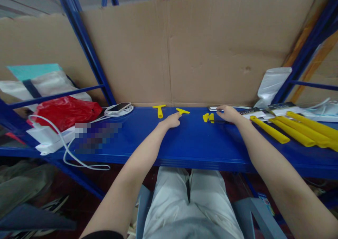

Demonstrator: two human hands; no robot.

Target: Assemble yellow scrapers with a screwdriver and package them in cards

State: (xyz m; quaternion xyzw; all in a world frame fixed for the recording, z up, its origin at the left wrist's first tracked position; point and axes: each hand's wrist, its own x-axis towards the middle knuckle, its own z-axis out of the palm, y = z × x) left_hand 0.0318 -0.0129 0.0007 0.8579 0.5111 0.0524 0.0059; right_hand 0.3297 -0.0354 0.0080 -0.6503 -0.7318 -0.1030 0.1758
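My left hand (173, 120) is closed on the stem of a small yellow T-shaped plastic piece (182, 111), with its crossbar showing past the fingers. A second yellow T-shaped piece (160, 111) lies to the left on the blue shelf. My right hand (229, 114) is low over the shelf, palm down, with fingers apart and pointing left. Just beyond its fingertips is a flat white-and-dark item (212, 109). Two small yellow pieces (208, 117) lie left of that hand, and a thin dark strip runs from them to below it. Whatever is under the palm is hidden.
Several yellow handles (303, 129) and black-and-white packets (283, 108) lie at the right on the blue shelf (195, 143). To the left are a phone (118, 107) with coiled cable, a power strip (56, 142) and a red bag (66, 112). Cardboard (206, 48) walls the back.
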